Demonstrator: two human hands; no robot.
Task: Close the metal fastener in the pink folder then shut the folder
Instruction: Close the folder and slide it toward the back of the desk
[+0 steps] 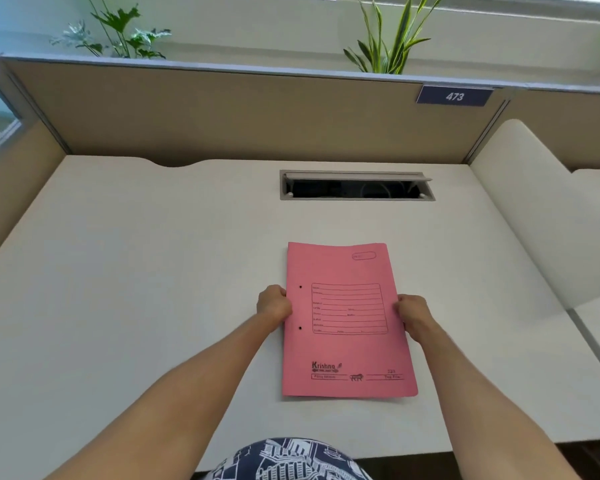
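The pink folder [347,348] lies flat and shut on the white desk [136,289], front cover up, with a printed form box and two small punch holes near its left edge. My left hand [273,303] grips the folder's left edge at mid-height. My right hand [413,311] grips the right edge opposite. The metal fastener is hidden inside the shut cover.
A cable slot [356,187] with its flap raised sits in the desk behind the folder. Beige partition walls [222,112] enclose the desk on the back and left, with a sign reading 473 [454,96]. Plants [388,39] stand above the partition. A white divider [541,209] rises at right.
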